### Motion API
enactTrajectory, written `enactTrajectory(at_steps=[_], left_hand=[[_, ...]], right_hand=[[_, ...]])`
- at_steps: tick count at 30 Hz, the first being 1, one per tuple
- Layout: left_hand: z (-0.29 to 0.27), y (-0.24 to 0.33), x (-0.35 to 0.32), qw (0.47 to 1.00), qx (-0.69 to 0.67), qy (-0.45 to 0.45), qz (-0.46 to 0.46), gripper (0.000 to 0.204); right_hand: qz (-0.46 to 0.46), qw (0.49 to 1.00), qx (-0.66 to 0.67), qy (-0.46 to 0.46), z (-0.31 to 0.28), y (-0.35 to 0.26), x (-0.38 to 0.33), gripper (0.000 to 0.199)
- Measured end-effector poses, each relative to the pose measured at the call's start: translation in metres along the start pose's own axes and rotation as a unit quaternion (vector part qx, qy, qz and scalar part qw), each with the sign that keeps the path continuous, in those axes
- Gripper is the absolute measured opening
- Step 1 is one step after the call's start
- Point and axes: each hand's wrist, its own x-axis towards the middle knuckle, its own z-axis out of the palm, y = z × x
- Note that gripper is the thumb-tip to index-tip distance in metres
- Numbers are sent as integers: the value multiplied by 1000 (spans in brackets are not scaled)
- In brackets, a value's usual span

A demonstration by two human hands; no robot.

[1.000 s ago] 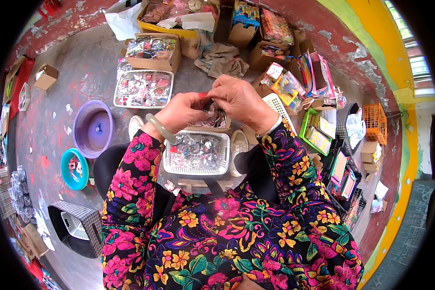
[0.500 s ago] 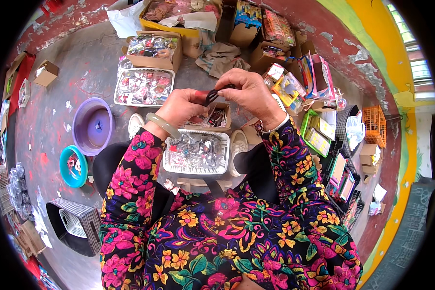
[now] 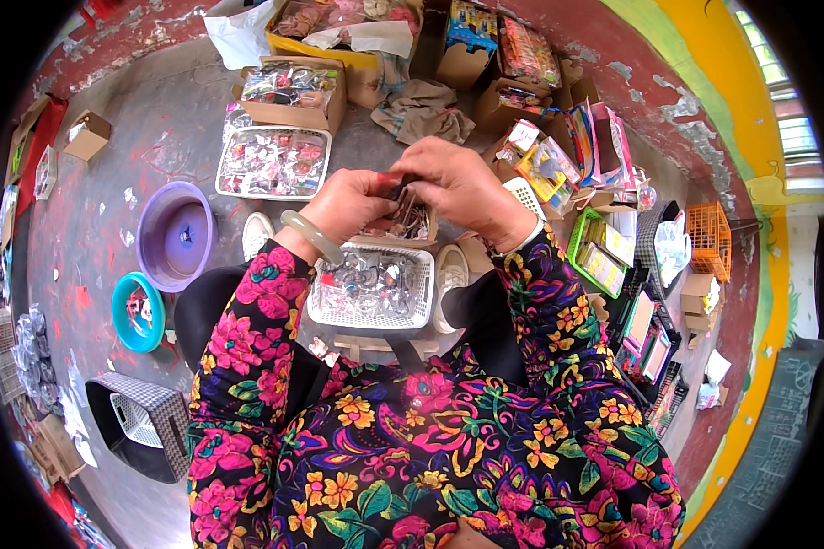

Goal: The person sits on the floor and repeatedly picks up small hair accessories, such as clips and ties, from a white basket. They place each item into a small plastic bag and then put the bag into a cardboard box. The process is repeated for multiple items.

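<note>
Your left hand [image 3: 353,203] and right hand [image 3: 462,188] meet above your lap, both pinching one small dark item [image 3: 401,186] between the fingertips; what it is, too small to tell. Pale green bangle [image 3: 310,237] on your left wrist. Just under the hands sits a small cardboard box [image 3: 403,224] of shiny bits, and below it a white mesh basket [image 3: 374,288] full of clear-wrapped pieces, resting between your knees. White shoes [image 3: 449,272] either side of it on the floor. Farther out: a white tray [image 3: 273,162] of packets, a purple basin [image 3: 176,234] and a teal bowl [image 3: 139,311] to your left, and a checked bin [image 3: 142,423] at lower left.
</note>
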Motion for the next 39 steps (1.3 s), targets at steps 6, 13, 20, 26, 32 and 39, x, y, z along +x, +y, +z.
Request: enactTrajectory(at_steps=[6,13,20,26,32,39], left_hand=[[-1,2,0,1000,-8,26,0,21],[1,4,-2,999,-34,13,27,25],[-3,-3,2,998,-45,-26,31,22],[1,9,-8,993,-107,-42,12,25],[-3,8,-8,987,-157,-37,6,29],[4,12,-10,989,-146,-21,13,29]], right_hand=[[135,977,165,29,-2,1,0,15],[35,999,-14,12,2,-3,1,12],[37,999,-23,24,6,-1,-1,11],[9,993,-113,39,6,-1,-1,11],[76,997,-28,20,3,-9,2,13],[4,994,-111,-12,4,-4,0,11]])
